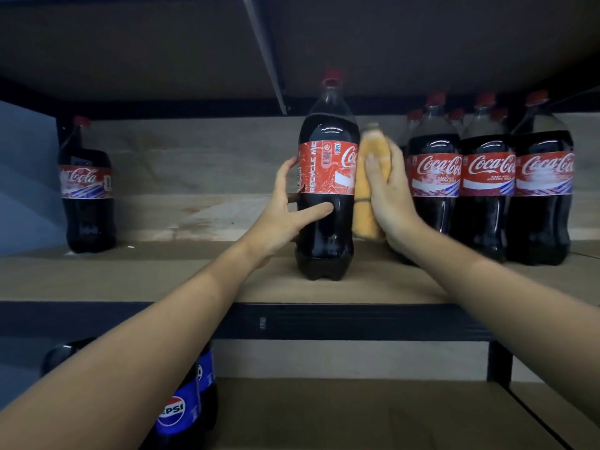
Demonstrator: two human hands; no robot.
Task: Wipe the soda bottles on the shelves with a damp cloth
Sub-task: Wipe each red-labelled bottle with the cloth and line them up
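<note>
A: Position of the tall dark-cola plastic bottle with red label and red cap [326, 190]?

B: Upright near the front edge of the brown board shelf [130, 277], apart from the row of similar cola bottles [487, 177] on the right.

A: Hands?

B: Left hand [289, 209] wraps its left side, thumb across the front below the label. Right hand [388, 190] clamps a folded orange cloth [370, 190] against its right side, fingers curled over the cloth.

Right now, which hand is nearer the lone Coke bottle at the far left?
Left. The left hand grips the centre bottle, toward the lone bottle; the right hand is beyond it.
</note>
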